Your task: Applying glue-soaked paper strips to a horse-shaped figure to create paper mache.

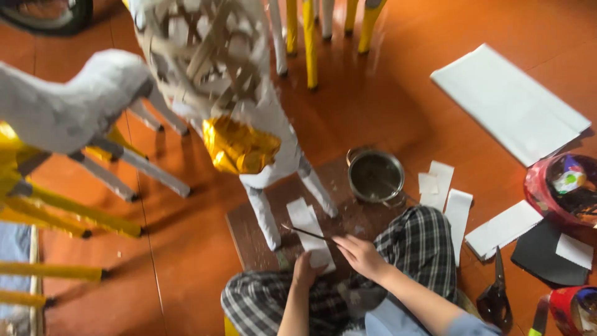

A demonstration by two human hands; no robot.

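Plaid trousers (429, 239) fill the bottom of my view, knees folded on the orange floor (385, 99). Just past them, my left hand (306, 271) comes up under the near end of a white paper strip (309, 233), fingers curled and pinching it from below. My right hand (359, 255) is closed around a thin dark brush (306, 232), the handle running out leftward so the tip sits across the strip. So the strip lies straight ahead of my left hand, its long axis pointing away from me toward the white paper-covered animal figure (261, 149), and the brush crosses it almost at right angles. Left hand is touching the strip; right is just beside it. All of this sits over a brown board (249, 233). A small metal pot (375, 176) stands past my right knee, near more cut white strips (438, 183). Black scissors (495, 292) lie by my right side. A gold foil patch (239, 146) shows on the figure's chest.
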